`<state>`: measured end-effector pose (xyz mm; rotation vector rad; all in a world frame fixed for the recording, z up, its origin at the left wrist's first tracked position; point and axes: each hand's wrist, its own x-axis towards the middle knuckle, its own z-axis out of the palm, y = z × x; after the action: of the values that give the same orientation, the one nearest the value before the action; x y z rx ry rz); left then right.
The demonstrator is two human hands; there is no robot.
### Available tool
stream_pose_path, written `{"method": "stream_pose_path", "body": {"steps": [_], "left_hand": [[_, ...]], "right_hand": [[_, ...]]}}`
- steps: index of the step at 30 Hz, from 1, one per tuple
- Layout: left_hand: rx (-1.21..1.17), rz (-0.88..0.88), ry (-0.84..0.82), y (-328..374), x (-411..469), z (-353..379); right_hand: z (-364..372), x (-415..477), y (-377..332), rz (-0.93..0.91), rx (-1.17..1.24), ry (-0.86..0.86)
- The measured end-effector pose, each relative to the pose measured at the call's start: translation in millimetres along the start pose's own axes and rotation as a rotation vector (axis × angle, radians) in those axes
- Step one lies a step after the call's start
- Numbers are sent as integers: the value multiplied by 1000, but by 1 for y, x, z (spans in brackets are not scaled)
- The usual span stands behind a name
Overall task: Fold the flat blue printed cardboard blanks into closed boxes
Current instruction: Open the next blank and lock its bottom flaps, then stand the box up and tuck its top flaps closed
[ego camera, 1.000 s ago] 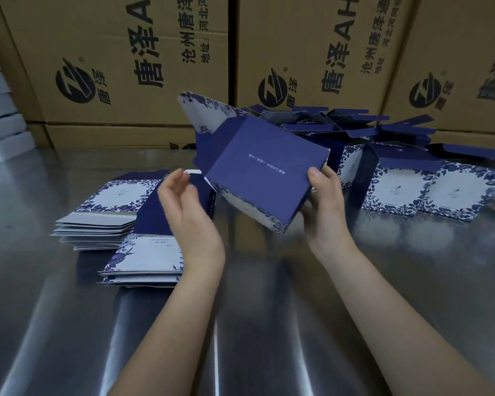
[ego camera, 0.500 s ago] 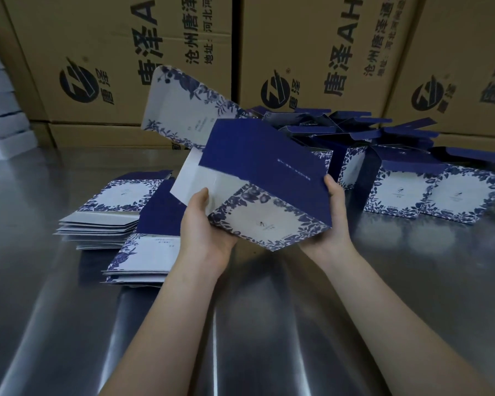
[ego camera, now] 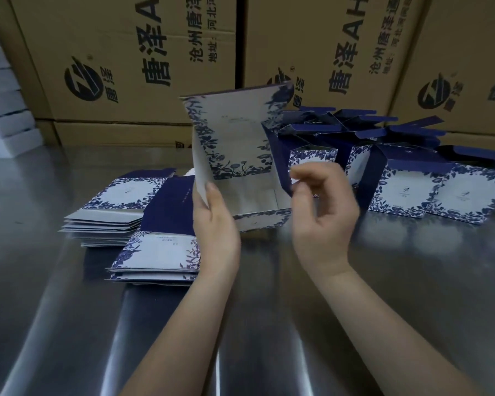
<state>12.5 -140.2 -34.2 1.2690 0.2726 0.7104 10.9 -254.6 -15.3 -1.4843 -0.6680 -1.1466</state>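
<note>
I hold a half-folded blue floral box (ego camera: pixel 240 138) upright over the steel table, its lid panel standing up and its open inside facing me. My left hand (ego camera: pixel 215 224) grips its left wall, thumb on the inside. My right hand (ego camera: pixel 323 212) is blurred, with fingers curled at the navy side flap (ego camera: pixel 279 164) on the box's right. Whether it pinches the flap is unclear. Two stacks of flat blanks lie to the left: a near stack (ego camera: pixel 155 252) and a far stack (ego camera: pixel 117 201).
Several folded boxes (ego camera: pixel 406 192) with raised navy flaps crowd the right back of the metal table (ego camera: pixel 269 324). Large brown cartons (ego camera: pixel 126 52) wall off the back. White boxes (ego camera: pixel 0 104) are stacked at far left.
The box has been turned from tilted with its navy side up to standing upright and open towards me. My right hand left the far edge and came to the right flap.
</note>
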Motion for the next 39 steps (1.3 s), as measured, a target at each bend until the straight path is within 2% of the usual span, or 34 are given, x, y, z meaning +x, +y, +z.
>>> {"method": "stream_pose_path", "body": {"steps": [2, 4, 7, 11, 19, 23, 26, 31, 35, 39], "left_hand": [[36, 50, -43, -5, 0, 0], [82, 66, -101, -8, -2, 0], [143, 120, -161, -10, -5, -1], [130, 188, -110, -11, -10, 2], [112, 130, -106, -9, -16, 3], [151, 146, -138, -10, -20, 2], [186, 155, -155, -11, -21, 2], [226, 197, -214, -16, -20, 2], [234, 269, -216, -20, -23, 4], [225, 248, -194, -23, -25, 6]], "right_hand": [[7, -7, -10, -136, -9, -95], [13, -15, -15, -197, -20, -201], [16, -20, -13, -119, -66, -288], [13, -14, -10, 39, -106, -182], [9, -1, -9, 299, 53, 78], [8, 1, -9, 341, 85, 135], [9, -4, -9, 295, -15, 34], [19, -13, -10, 245, -255, -241], [29, -10, -7, 412, -389, -426], [33, 4, -1, 574, -518, -588]]}}
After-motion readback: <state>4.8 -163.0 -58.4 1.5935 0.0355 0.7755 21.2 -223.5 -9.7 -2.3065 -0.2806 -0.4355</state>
